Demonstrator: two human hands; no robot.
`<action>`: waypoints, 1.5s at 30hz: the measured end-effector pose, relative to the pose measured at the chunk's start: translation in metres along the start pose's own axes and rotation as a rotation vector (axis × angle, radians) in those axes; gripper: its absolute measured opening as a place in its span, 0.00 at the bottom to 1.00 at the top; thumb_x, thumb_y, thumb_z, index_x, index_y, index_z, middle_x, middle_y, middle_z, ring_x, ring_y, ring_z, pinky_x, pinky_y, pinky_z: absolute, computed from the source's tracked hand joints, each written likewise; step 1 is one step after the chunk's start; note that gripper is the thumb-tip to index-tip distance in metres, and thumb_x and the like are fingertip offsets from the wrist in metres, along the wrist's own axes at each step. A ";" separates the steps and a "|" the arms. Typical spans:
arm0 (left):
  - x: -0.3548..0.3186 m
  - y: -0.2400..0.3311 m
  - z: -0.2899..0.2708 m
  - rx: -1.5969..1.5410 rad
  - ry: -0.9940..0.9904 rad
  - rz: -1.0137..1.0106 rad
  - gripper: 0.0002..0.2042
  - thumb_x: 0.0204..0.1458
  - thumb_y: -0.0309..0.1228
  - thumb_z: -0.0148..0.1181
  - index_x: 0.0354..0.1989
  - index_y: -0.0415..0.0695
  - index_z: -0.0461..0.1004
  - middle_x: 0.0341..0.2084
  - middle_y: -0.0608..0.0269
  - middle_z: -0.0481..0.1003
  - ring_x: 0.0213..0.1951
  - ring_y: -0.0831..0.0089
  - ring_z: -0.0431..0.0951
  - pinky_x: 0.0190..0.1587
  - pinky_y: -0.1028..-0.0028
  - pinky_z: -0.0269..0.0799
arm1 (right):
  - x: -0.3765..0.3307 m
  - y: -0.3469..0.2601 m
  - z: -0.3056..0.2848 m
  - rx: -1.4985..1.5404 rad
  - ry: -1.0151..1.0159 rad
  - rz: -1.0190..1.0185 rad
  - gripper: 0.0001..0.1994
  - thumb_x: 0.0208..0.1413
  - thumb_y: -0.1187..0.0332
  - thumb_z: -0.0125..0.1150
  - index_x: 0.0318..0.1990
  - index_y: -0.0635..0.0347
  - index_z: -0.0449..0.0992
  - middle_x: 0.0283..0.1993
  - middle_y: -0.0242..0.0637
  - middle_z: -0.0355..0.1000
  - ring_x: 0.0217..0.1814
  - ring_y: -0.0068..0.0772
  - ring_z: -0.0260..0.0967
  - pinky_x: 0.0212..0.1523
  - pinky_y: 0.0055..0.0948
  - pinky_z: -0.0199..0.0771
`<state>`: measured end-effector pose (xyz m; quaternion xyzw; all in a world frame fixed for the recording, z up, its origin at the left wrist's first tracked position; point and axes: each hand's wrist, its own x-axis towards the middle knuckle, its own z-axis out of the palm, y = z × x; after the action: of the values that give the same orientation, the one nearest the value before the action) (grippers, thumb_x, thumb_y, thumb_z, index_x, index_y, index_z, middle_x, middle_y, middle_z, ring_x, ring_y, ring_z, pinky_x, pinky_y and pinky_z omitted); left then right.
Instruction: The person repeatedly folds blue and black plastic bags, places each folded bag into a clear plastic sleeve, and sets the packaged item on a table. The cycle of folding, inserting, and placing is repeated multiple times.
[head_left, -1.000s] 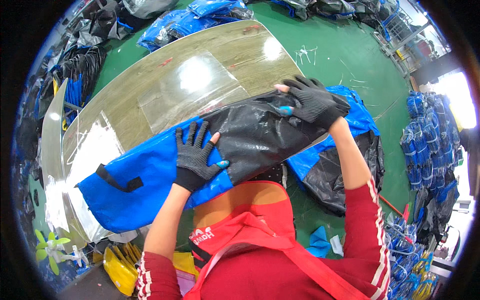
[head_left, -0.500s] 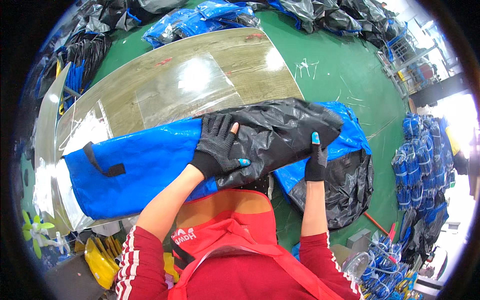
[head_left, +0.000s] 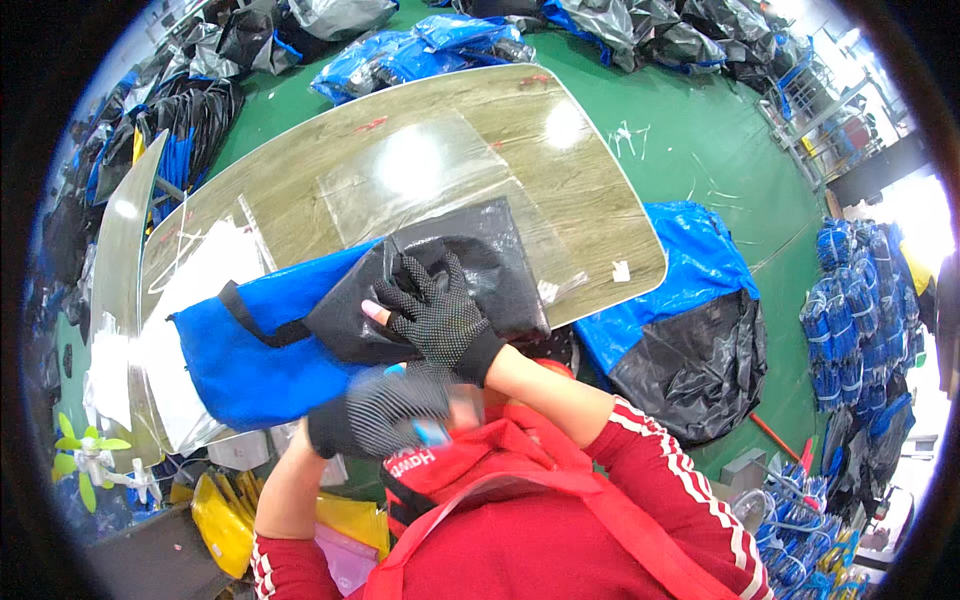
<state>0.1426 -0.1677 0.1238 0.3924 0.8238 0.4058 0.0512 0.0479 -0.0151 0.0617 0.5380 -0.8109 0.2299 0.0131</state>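
A blue and black woven-plastic bag [head_left: 262, 372] with a dark strap handle [head_left: 245, 315] lies across the near edge of the wood-grain table [head_left: 520, 110]. Its black end is folded back over the blue part. On that black part my right hand [head_left: 440, 315], in a dotted dark glove with a bare thumb tip, presses with fingers spread. My left hand [head_left: 380, 412] is smeared by motion just below the bag's near edge, close to my red apron [head_left: 480, 470]; its fingers cannot be made out. Clear plastic sleeves [head_left: 370, 190] lie beyond the bag.
Another blue and black bag [head_left: 690, 330] lies on the green floor right of the table. Bundled blue pieces [head_left: 860, 300] are stacked farther right. Blue packages [head_left: 420, 50] lie beyond the table. A small fan with green blades [head_left: 88, 455] and yellow pieces [head_left: 222, 520] are at lower left.
The bag's black end, stretched to the right before, is now folded back leftward. My right hand has moved left onto it; my left hand has come off the bag toward me.
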 end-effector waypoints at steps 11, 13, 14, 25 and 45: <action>-0.068 -0.128 0.013 0.767 0.148 -0.545 0.30 0.55 0.44 0.50 0.66 0.47 0.60 0.69 0.54 0.52 0.70 0.44 0.46 0.70 0.44 0.29 | 0.055 -0.002 0.027 -0.409 -0.127 0.419 0.30 0.55 0.48 0.52 0.56 0.64 0.72 0.64 0.55 0.62 0.67 0.60 0.56 0.68 0.62 0.44; -0.079 -0.110 -0.023 0.652 0.043 -0.450 0.26 0.54 0.45 0.52 0.61 0.49 0.66 0.64 0.54 0.62 0.69 0.47 0.51 0.69 0.42 0.32 | 0.076 -0.007 0.046 -0.410 0.304 0.104 0.29 0.55 0.52 0.52 0.59 0.61 0.69 0.63 0.60 0.61 0.68 0.58 0.54 0.69 0.61 0.41; -0.095 -0.105 -0.041 0.827 0.035 -0.455 0.24 0.53 0.44 0.53 0.58 0.50 0.69 0.61 0.51 0.65 0.66 0.51 0.57 0.69 0.47 0.40 | 0.082 -0.010 0.054 -0.236 0.017 0.076 0.31 0.56 0.51 0.53 0.65 0.55 0.63 0.65 0.57 0.59 0.70 0.58 0.51 0.70 0.61 0.37; -0.316 -0.124 -0.086 0.154 0.570 -1.744 0.39 0.51 0.58 0.59 0.59 0.34 0.65 0.54 0.41 0.70 0.55 0.51 0.71 0.55 0.58 0.67 | 0.137 -0.046 0.114 -0.290 -0.123 0.442 0.32 0.58 0.42 0.46 0.69 0.35 0.57 0.74 0.52 0.45 0.75 0.66 0.36 0.63 0.80 0.19; -0.287 -0.057 -0.099 -0.796 0.924 -1.277 0.36 0.52 0.45 0.65 0.64 0.39 0.59 0.53 0.49 0.71 0.51 0.57 0.75 0.52 0.58 0.75 | 0.123 -0.040 0.116 -0.151 -0.029 0.397 0.29 0.56 0.48 0.51 0.66 0.38 0.64 0.73 0.52 0.48 0.76 0.62 0.35 0.65 0.77 0.17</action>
<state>0.2656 -0.4484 0.0825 -0.3928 0.6216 0.6748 0.0630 0.0578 -0.1791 0.0051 0.3685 -0.9160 0.1586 -0.0039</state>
